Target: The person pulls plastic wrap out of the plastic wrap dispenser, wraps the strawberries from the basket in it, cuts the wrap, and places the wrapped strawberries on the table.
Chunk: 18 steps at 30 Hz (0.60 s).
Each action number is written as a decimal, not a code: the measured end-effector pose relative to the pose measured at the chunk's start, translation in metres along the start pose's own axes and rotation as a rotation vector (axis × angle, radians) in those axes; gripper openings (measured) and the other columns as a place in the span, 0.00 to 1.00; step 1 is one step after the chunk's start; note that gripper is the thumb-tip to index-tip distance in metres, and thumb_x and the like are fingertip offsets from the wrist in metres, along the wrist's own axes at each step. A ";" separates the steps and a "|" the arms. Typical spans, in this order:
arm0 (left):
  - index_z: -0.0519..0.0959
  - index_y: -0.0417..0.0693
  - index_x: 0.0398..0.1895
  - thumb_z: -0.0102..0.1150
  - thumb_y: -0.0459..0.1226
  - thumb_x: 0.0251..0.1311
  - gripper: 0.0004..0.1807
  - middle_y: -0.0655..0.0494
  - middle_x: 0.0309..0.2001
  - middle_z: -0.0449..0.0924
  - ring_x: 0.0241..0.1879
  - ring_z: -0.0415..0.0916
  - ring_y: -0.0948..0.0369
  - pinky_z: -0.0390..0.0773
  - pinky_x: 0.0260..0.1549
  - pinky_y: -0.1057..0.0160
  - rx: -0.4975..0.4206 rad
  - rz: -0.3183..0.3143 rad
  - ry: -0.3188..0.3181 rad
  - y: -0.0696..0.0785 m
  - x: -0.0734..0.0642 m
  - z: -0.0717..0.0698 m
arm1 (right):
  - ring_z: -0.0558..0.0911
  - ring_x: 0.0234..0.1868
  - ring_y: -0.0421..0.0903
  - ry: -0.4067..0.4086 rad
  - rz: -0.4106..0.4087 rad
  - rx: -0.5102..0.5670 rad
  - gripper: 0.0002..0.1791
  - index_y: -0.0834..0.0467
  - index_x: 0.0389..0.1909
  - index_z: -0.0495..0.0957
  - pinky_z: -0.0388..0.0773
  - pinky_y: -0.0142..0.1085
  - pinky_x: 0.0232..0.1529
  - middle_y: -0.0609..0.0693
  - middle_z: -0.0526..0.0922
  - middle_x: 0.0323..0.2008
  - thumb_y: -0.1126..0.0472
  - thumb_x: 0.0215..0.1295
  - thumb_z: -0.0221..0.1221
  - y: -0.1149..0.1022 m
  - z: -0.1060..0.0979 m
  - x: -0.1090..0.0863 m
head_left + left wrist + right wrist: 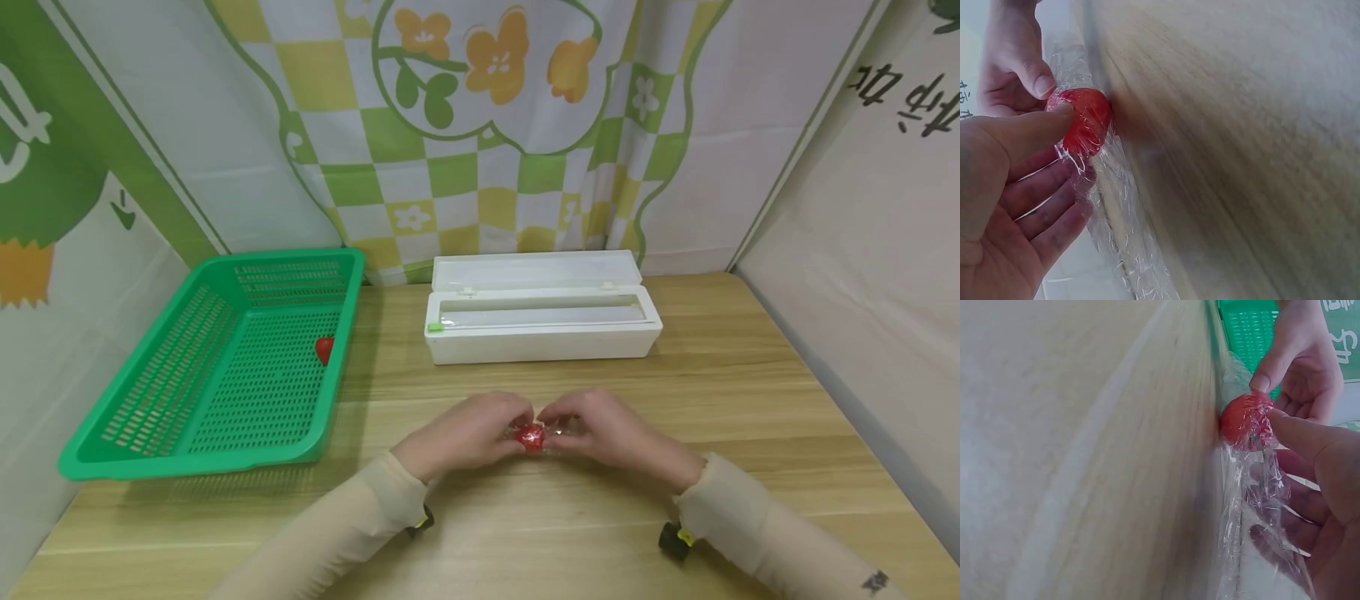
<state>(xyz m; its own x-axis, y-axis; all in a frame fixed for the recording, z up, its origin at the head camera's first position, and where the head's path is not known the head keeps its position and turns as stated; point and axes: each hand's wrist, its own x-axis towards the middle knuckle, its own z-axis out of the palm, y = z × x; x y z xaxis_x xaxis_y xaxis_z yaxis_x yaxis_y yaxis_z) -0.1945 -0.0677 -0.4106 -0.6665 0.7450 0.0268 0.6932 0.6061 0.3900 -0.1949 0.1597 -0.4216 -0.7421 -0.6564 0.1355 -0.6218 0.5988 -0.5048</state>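
Note:
A small red fruit [531, 437], rounded and smooth, is wrapped in clear cling film [1125, 219] low over the table. My left hand [472, 433] pinches its left side, the thumb lying on the red surface in the left wrist view. From the other side my right hand [607, 429] grips the wrapped fruit and film, its thumb at the fruit in the right wrist view. Loose, crumpled film trails out past the fruit on both sides. Both hands' fingertips meet closely around it, and part of the fruit is hidden behind the thumbs.
A green perforated basket [325, 417] stands at the left, with another red fruit [324, 350] against its right wall. Behind the hands is a white cling film box [543, 346], lid raised, with a green slider [435, 327]. Patterned curtains surround the wooden table [750, 400].

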 end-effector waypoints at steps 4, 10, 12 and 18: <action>0.80 0.53 0.39 0.66 0.43 0.61 0.07 0.66 0.35 0.82 0.34 0.76 0.69 0.79 0.40 0.71 0.001 -0.010 0.004 -0.002 0.001 0.000 | 0.86 0.42 0.37 0.032 -0.036 -0.028 0.13 0.51 0.43 0.86 0.84 0.34 0.45 0.43 0.89 0.41 0.55 0.56 0.72 -0.001 -0.002 0.001; 0.81 0.51 0.46 0.64 0.42 0.64 0.10 0.61 0.39 0.86 0.37 0.79 0.68 0.81 0.42 0.69 -0.038 -0.066 -0.008 -0.002 0.001 -0.002 | 0.85 0.41 0.35 0.018 -0.064 -0.046 0.12 0.47 0.41 0.86 0.83 0.33 0.46 0.38 0.89 0.39 0.54 0.55 0.72 -0.001 -0.001 0.005; 0.80 0.51 0.47 0.63 0.42 0.64 0.11 0.60 0.40 0.85 0.38 0.79 0.68 0.81 0.42 0.69 -0.041 -0.081 -0.004 -0.001 0.001 -0.002 | 0.84 0.40 0.34 0.010 -0.041 -0.031 0.11 0.46 0.41 0.86 0.83 0.33 0.45 0.37 0.88 0.39 0.54 0.55 0.72 -0.001 0.000 0.006; 0.80 0.54 0.42 0.67 0.42 0.61 0.09 0.63 0.39 0.80 0.38 0.77 0.65 0.80 0.42 0.68 0.035 -0.010 0.076 0.000 0.001 -0.002 | 0.84 0.38 0.32 -0.031 0.046 0.031 0.10 0.47 0.41 0.87 0.83 0.29 0.42 0.39 0.89 0.38 0.56 0.57 0.70 0.001 0.000 0.009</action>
<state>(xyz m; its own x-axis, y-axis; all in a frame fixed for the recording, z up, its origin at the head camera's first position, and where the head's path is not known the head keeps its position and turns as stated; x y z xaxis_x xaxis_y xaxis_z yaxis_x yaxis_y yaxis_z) -0.1960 -0.0675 -0.4089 -0.6917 0.7161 0.0938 0.6946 0.6240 0.3581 -0.2018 0.1547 -0.4207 -0.7615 -0.6426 0.0852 -0.5786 0.6146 -0.5361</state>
